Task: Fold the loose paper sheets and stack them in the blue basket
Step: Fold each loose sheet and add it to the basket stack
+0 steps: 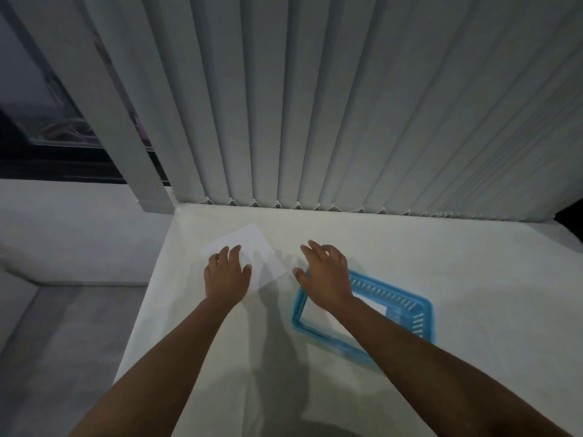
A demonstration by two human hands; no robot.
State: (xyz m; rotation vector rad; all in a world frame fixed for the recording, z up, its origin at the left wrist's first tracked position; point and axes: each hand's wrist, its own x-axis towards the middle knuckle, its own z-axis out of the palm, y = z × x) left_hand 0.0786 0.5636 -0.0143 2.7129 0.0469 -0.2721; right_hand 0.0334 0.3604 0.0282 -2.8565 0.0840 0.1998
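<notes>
- Both my forearms reached up the pale table (410,247) from six o'clock.
- My left hand (225,275) lay flat, fingers spread, on the near corner of the loose paper sheet (252,250), pressing but gripping nothing.
- My right hand (326,272) hovered open and empty, just at three o'clock of the sheet.
- Folding well probably meant pinning one edge, matching corners, then creasing.
- At four o'clock of that hand sat the blue basket (422,313), folded paper (373,305) already inside.
</notes>
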